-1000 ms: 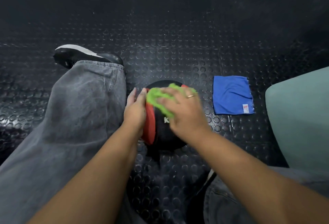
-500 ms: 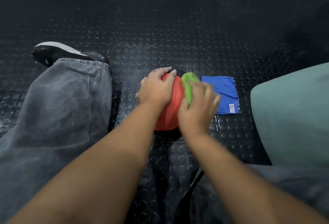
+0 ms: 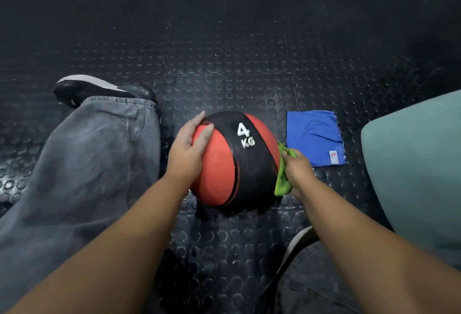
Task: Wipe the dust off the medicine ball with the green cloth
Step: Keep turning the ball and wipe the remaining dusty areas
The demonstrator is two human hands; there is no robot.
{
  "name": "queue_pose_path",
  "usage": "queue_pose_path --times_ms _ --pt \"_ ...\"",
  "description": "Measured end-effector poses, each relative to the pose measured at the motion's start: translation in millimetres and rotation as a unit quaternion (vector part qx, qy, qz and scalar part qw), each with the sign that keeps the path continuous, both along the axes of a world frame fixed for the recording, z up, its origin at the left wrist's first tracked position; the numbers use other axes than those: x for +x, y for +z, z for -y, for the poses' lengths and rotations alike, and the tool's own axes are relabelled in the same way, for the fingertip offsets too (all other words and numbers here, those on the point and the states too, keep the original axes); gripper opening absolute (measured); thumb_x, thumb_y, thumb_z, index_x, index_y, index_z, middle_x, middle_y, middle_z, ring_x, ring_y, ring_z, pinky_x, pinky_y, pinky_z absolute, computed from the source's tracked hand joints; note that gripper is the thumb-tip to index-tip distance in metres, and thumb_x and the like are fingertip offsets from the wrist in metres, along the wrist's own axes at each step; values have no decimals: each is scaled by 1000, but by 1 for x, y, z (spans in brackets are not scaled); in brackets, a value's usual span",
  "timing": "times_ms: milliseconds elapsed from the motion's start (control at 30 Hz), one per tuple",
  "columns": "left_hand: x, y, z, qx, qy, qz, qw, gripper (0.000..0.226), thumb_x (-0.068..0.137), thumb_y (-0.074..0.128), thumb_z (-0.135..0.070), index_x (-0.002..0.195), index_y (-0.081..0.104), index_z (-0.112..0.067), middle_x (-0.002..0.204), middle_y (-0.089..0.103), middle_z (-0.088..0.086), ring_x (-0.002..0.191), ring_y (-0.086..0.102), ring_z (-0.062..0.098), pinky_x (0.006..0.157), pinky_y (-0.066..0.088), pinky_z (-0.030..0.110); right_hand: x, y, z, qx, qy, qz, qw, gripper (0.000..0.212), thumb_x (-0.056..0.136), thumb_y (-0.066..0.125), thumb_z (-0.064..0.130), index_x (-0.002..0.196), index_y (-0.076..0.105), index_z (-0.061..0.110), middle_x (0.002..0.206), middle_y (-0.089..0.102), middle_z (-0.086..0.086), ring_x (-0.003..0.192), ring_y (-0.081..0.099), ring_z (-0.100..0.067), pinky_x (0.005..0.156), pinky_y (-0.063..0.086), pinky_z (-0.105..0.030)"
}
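As left hand (image 3: pixel 185 154) cups medicine ball (image 3: pixel 224 164), right hand (image 3: pixel 298 171) grips green cloth (image 3: pixel 282 184) alongside

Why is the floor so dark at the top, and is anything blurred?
Head view: light falls near the person, so the studded floor fades to black toward the top, its studs glinting at left; the 4 KG print on the medicine ball is sharp, the green cloth in the right hand slightly soft.

One ball (image 3: pixel 217 164), two cloths (image 3: pixel 282 185) (image 3: pixel 314 134), two hands (image 3: pixel 185 154) (image 3: pixel 298 171)
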State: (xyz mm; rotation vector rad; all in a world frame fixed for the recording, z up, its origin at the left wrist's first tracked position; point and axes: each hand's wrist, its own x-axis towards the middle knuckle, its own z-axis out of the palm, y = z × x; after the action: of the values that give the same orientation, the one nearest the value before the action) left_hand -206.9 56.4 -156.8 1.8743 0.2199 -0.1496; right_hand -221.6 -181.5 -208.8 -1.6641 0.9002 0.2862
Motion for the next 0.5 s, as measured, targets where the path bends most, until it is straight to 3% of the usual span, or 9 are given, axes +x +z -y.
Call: queue_pose_path --times_ms 67,133,200,300,400,500 --pt "-16 -7 -16 31 32 -60 997 99 73 57 -81 156 33 -32 158 36 -6 143 36 9 122 27 36 -2 -2 6 61 -49 7 997 19 97 50 27 113 58 21 114 65 -10 103 62 -28 96 49 -46" --pt "-30 -13 -28 4 79 -185 980 133 48 57 -100 158 26 -32 159 38 2 142 42 23 118 34 50 0 -2 4 126 -34 6 991 28 94 54 38 115 61 20 116 67 -11 102 65 -28 95 50 -48" --pt "-37 -20 -30 -111 103 -275 950 126 42 63 -100 150 37 -41 145 56 1 125 60 30 103 48 59 -1 4 -10 178 7 -10 984 47 84 61 55 116 63 21 109 71 -10 99 68 -28 91 53 -47" --pt "-39 -31 -29 -185 127 -254 941 109 49 73 -92 141 49 -38 131 67 1 111 69 27 93 55 59 -6 7 -26 176 4 30 984 59 70 69 63 111 67 21 105 73 -6 97 69 -27 89 54 -49" --pt "-35 -30 -24 -202 128 -205 949 104 49 78 -86 137 53 -38 132 66 0 114 68 24 96 55 55 -2 10 -28 201 -27 94 975 45 77 72 50 108 69 18 109 71 -8 103 67 -28 94 51 -50" --pt "-17 -25 -26 -189 139 -139 962 113 42 79 -86 140 49 -40 135 63 -7 119 64 15 106 49 48 13 19 -30 192 -36 136 971 34 85 67 41 110 68 19 112 70 -5 105 66 -25 94 52 -46"
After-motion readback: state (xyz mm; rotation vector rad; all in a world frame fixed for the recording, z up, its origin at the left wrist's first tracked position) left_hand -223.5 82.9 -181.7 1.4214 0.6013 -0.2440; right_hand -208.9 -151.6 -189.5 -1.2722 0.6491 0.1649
